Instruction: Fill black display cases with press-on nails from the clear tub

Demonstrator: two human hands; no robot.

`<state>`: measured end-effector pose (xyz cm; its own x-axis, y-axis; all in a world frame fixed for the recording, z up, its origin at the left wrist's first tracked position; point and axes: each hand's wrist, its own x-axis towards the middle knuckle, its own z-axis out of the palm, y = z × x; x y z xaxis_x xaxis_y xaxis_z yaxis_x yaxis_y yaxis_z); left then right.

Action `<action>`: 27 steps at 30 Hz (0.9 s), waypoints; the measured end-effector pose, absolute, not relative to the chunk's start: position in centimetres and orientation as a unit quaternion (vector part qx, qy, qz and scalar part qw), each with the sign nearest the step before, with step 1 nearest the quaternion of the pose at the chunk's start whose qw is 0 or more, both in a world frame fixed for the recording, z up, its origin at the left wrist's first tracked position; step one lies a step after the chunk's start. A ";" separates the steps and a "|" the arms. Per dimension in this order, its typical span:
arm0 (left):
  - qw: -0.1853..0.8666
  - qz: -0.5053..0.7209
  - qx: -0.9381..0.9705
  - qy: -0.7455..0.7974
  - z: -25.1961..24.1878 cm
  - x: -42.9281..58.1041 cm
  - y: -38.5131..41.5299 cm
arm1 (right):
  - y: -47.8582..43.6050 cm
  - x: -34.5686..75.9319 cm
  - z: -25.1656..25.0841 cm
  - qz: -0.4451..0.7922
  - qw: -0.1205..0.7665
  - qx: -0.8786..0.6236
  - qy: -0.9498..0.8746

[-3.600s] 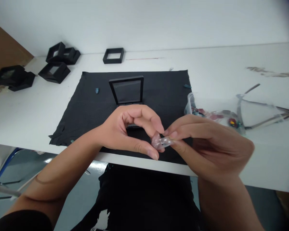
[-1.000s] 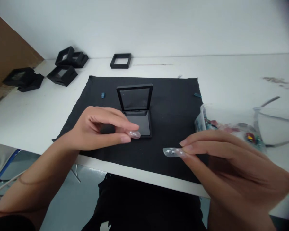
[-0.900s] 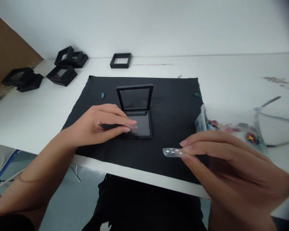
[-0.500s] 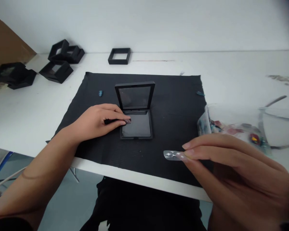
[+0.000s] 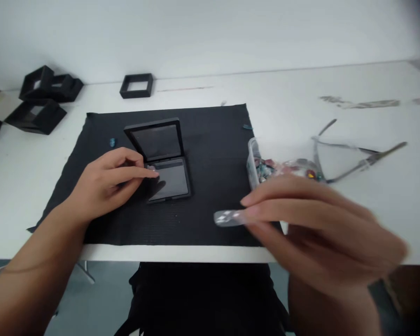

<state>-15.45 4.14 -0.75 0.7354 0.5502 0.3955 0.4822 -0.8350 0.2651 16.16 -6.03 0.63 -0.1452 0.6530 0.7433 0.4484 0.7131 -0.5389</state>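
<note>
My right hand (image 5: 311, 228) pinches a clear press-on nail (image 5: 228, 218) with white star marks between thumb and fingertips, in the air over the front of the black mat. My left hand (image 5: 108, 179) reaches over an open black display frame (image 5: 189, 189) with clear film. Its index finger lies stretched out on the film, touching or just beside a small pale nail-like piece (image 5: 151, 168), which it partly hides. The left thumb is apart from the index finger. The frame's lid (image 5: 157, 141) stands tilted up at the back.
A clear plastic box (image 5: 253, 163) of colourful small pieces stands right of the black mat (image 5: 217, 140), partly behind my right hand. Glasses (image 5: 350, 147) lie beyond it. Several black frames (image 5: 37, 114) are stacked at the back left; another frame (image 5: 136, 86) lies alone. A blue piece (image 5: 112, 142) is on the mat.
The view has swung right. My left thumb and index finger have come apart from their pinch on the small piece. The right hand still holds the star-marked nail.
</note>
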 end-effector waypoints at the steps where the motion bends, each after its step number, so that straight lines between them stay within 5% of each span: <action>1: 0.075 0.240 0.928 0.274 -0.7 -15.5 4.1 | -6.2 17.6 0.9 0.062 0.535 -0.375 -0.754; 4: 0.069 0.260 0.931 0.247 -0.6 -15.3 3.9 | -6.1 22.7 1.5 -0.005 0.534 -0.489 -0.690; 7: 0.047 0.274 0.932 0.233 -0.6 -14.6 3.5 | -5.2 27.1 2.1 -0.079 0.415 -0.604 -0.676; 13: -0.047 0.309 0.930 0.194 0.3 -10.8 1.9 | -2.4 27.9 3.4 0.087 0.050 -0.627 -0.773; 16: -0.047 0.294 0.941 0.158 0.4 -8.1 1.3 | -0.7 26.2 3.5 0.165 -0.032 -0.652 -0.739; 27: 0.071 0.389 0.901 0.180 -1.7 -8.1 3.1 | 0.8 25.5 1.2 0.120 0.056 -0.635 -0.761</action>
<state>-8.13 3.14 -1.67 0.6320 0.3803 0.6753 0.2695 -0.9248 0.2685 25.50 0.82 1.19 -0.1886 0.9797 -0.0679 0.9529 0.1658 -0.2539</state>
